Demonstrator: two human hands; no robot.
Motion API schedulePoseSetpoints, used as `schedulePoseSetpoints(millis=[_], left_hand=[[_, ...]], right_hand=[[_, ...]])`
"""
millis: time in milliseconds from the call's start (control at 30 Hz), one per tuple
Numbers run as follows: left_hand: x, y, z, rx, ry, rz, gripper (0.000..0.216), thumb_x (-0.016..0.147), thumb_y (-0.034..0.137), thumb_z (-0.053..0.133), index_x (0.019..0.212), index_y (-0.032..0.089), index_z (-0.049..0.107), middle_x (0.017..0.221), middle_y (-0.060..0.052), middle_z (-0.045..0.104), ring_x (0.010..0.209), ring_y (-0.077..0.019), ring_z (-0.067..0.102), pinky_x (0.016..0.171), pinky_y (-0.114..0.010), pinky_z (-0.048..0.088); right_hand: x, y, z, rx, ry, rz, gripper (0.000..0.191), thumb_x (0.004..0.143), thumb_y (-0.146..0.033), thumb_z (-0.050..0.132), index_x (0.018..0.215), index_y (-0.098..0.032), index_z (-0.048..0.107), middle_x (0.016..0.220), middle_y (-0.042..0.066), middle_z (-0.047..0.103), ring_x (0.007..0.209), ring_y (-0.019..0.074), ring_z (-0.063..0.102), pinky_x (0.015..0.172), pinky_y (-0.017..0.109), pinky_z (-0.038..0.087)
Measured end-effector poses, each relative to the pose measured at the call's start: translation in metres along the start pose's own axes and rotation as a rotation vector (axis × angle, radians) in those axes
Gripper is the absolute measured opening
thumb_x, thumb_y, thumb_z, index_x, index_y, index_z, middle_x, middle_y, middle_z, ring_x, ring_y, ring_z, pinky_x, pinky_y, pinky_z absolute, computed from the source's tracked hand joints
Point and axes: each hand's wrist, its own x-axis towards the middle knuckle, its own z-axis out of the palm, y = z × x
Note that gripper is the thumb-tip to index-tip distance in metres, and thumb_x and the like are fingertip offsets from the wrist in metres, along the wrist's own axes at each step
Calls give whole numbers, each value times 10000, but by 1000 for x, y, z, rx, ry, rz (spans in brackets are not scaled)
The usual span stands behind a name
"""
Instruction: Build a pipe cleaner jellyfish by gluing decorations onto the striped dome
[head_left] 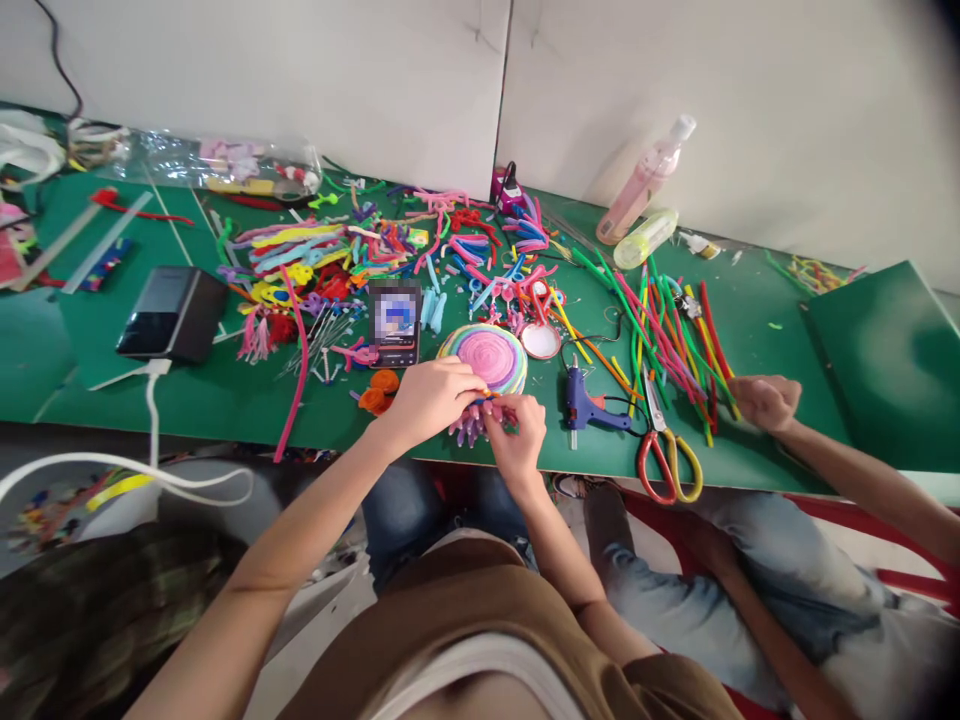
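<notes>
A round pastel piece coiled from fuzzy pipe cleaners, pink in the middle with rainbow rings, is tilted up at the table's front edge. My left hand grips its near left edge with the fingers bent over. Against the near right edge, my right hand pinches with thumb and fingers close together, beside the purple looped fringe under the disc. Fingers partly hide the spot where both hands meet. A phone stands just behind my left hand, and orange coiled balls lie left of it.
Right of my hands are a blue glue gun, scissors over the front edge, and loose pipe cleaners. A co-worker's closed hand rests farther right. Left are a black box with a white cable and colourful pipe-cleaner piles. Bottles stand behind.
</notes>
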Motion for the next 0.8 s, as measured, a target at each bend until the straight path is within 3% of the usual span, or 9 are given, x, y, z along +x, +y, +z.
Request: schedulePoseSetpoints(millis=[100,333,467,800], left_hand=[[-1,4,-1,29,-19,7,108,839,161,627,830,197,728,813,-3,725,838,-180,639,677,-268,466],[-9,12,-4,42,103,-32,114,885,215,593,864,186,701,876,-18,682,868,-164,632,695,-253,470],[-8,11,-5,25,106,-14,116,893,232,582,844,179,672,852,-19,670,872,-174,613,729,-272,479],[-5,8,2,-121,62,-104,73,912,198,513,896,179,582,1012,-66,596,1014,-219,544,872,-358,478]], right_hand=[[-1,0,0,2,10,1,101,862,-285,633,797,-209,616,739,-5,673,693,148,577,707,302,365],[1,0,-1,17,22,-16,97,844,-243,664,786,-204,597,720,-19,651,681,138,566,700,294,354],[1,1,1,8,34,-24,108,841,-238,666,774,-202,589,706,-22,639,678,137,561,696,294,346],[2,-1,4,9,61,-3,171,862,-279,643,731,-206,561,648,-42,587,621,119,530,686,292,351]])
